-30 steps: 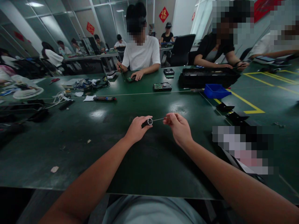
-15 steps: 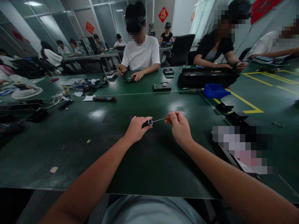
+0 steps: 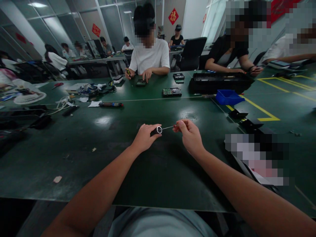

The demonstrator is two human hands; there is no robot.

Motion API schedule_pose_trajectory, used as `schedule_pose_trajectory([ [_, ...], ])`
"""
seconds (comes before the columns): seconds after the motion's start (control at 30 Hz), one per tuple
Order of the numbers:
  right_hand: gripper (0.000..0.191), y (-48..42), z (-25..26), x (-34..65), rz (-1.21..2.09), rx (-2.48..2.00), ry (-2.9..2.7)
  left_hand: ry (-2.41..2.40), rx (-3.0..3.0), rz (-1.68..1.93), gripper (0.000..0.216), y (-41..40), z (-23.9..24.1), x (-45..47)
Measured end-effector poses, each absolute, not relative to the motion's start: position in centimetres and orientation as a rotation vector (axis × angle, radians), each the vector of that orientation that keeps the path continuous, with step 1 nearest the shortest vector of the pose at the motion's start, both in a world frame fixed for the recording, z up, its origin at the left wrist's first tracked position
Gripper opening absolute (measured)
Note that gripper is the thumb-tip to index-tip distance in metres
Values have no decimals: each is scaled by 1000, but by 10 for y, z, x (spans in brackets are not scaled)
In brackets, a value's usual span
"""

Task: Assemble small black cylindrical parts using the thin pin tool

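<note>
Above the near part of the table (image 3: 177,177), the silver-rimmed cylinder (image 3: 157,130) gripped by the left hand (image 3: 145,137) should be braced steadily, while the thin rod (image 3: 168,127) pinched by the right hand (image 3: 190,133) should be guided lightly.

A dark green table (image 3: 81,131) spreads beneath the fingers (image 3: 184,125) and out to both sides, with a glare of light (image 3: 103,120) to their left and yellow lines (image 3: 269,118) farther off to their right. Well beyond the fingers stands a black chair (image 3: 194,49); beyond them and to the left runs a long grey desk (image 3: 98,60). Behind it rise tall glass panels (image 3: 58,29) in pale frames, with a bright light (image 3: 37,5) high up. Straight past the fingers, a red diamond-shaped paper (image 3: 173,16) hangs on a beige wall (image 3: 167,31), beside a white pillar (image 3: 194,19). A red banner (image 3: 281,11) slants to their far upper right.
</note>
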State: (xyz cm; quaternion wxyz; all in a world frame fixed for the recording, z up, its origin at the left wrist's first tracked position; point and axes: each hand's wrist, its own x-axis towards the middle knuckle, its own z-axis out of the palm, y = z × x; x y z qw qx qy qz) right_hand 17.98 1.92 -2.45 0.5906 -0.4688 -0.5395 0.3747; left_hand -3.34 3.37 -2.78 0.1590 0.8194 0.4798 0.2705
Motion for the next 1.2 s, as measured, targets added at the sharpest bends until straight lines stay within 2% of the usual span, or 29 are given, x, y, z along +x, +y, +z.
schedule_pose_trajectory([
  [0.3,39,11,-5,182,646,-1408,-1412,1349,2351,775,41,34,-29,-34],
  [0.57,21,8,-6,181,677,-1229,-1596,1372,2343,810,40,37,-31,-38],
  [0.67,22,7,-7,181,696,-1216,-1618,1361,2359,838,40,37,-32,-39],
  [0.8,34,7,-8,181,675,-1307,-1613,1338,2371,788,40,36,-32,-38],
  [0.93,25,8,-10,181,687,-1242,-1574,1315,2383,774,40,36,-33,-37],
  [1.1,30,7,-10,181,737,-1223,-1580,1339,2373,775,40,36,-32,-38],
  [1.2,22,8,-14,180,770,-1180,-1494,1354,2351,780,40,36,-29,-37],
])
